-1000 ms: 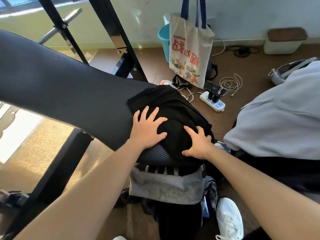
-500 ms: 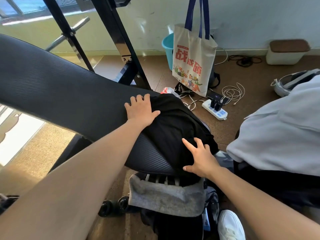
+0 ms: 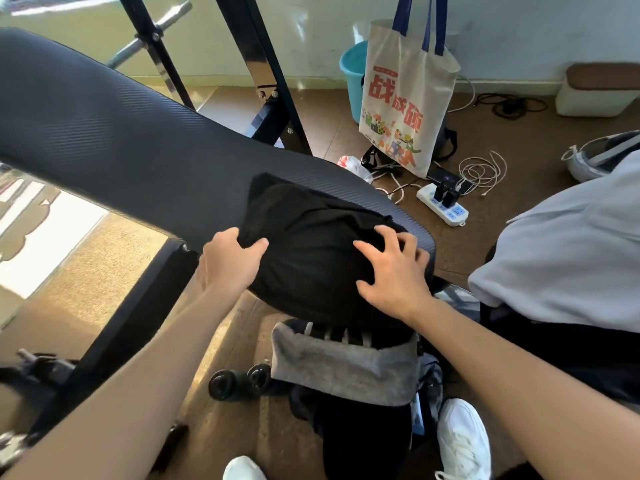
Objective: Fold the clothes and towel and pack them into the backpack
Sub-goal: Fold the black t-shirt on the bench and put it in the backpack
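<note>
A folded black garment (image 3: 311,244) lies on the near end of a padded black bench (image 3: 121,143). My left hand (image 3: 230,263) grips the garment's left edge, thumb on top and fingers tucked under it. My right hand (image 3: 393,268) rests on its right side with fingers spread and slightly bent. Below the bench end, a grey towel (image 3: 343,365) lies over the mouth of a dark backpack (image 3: 363,438) standing on the floor. A light grey garment (image 3: 568,258) lies piled at the right.
A cream tote bag (image 3: 405,98) hangs at the back beside a blue bucket (image 3: 353,81). A white power strip (image 3: 443,206) and cables lie on the brown floor. Black dumbbells (image 3: 239,379) sit near the backpack. White shoes (image 3: 462,441) are at the bottom. The bench frame (image 3: 263,71) rises behind.
My left hand slid from the garment's far left corner back to its near left edge and took hold of it. My right hand moved up onto the garment's right side.
</note>
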`<state>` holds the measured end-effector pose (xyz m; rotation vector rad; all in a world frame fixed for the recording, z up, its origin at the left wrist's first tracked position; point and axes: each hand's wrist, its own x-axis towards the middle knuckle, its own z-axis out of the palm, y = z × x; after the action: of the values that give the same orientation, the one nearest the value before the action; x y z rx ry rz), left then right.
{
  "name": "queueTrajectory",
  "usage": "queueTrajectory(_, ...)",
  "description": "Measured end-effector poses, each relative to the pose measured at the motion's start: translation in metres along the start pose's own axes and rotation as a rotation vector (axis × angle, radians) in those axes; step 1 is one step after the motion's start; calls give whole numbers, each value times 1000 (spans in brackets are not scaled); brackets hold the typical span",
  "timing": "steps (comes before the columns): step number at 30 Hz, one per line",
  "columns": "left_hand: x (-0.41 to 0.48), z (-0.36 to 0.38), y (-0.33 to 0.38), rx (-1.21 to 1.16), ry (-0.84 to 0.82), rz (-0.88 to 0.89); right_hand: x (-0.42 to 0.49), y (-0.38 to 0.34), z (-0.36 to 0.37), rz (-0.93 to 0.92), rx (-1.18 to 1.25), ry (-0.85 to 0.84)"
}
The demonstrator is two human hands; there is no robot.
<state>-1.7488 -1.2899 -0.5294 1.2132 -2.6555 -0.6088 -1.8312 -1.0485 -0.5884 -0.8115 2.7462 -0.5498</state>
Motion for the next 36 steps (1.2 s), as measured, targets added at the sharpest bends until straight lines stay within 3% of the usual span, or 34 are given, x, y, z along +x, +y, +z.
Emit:
queueTrajectory(2,-17,3,-14,-137,1,-64,-2,-24,0,-131,19,46)
queueTrajectory(4,-32,9,-22,-369,-35,-94,-2,-41,9,-202,45,-17)
queueTrajectory(6,-42,14,-23,-546,-57,-85,2,-44,20,-169,54,-88)
queueTrajectory(12,-35,11,-13,-733,-138,94,21,-41,21,-13,137,-145)
queueTrajectory(17,-44,20,6,-760,-203,312,33,-35,14,-22,251,-205)
queueTrajectory(20,-46,25,23,-734,-191,430,35,-21,3,-8,693,-244)
queueTrajectory(23,-51,32,38,-651,-151,472,39,-5,-18,273,1123,-127)
queueTrajectory(26,-60,39,54,-626,-95,459,37,23,-29,535,1001,75)
queueTrajectory(30,-67,53,67,-660,-63,419,21,42,-19,572,896,-251)
queueTrajectory(36,-82,81,85,-577,-141,584,23,64,-8,649,1188,-285)
